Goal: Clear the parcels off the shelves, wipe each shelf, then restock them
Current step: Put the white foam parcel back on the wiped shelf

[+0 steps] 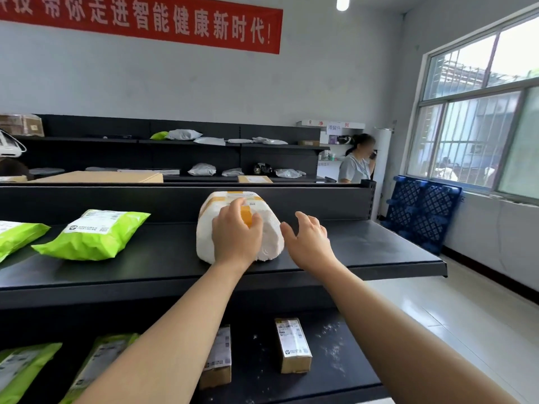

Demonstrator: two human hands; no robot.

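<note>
Currently a white foam box (271, 240), banded with yellow tape, sits on the upper shelf (364, 246). Left hand (236, 234) lies on the box's near face, fingers curled over the taped top, gripping it. Right hand (309, 243) is just right of the box, fingers spread, holding nothing; whether it touches the box, cannot tell. Hands apart. Left of the box, same shelf: two green bags (93, 234) (17, 234) lying flat, well apart from it. Below the box, on the lower shelf (344, 371): two small cartons (293, 345) (217, 357), a gap between them, white specks scattered alongside. Below-left of the box: two more green bags, partly hidden by the left arm.
</note>
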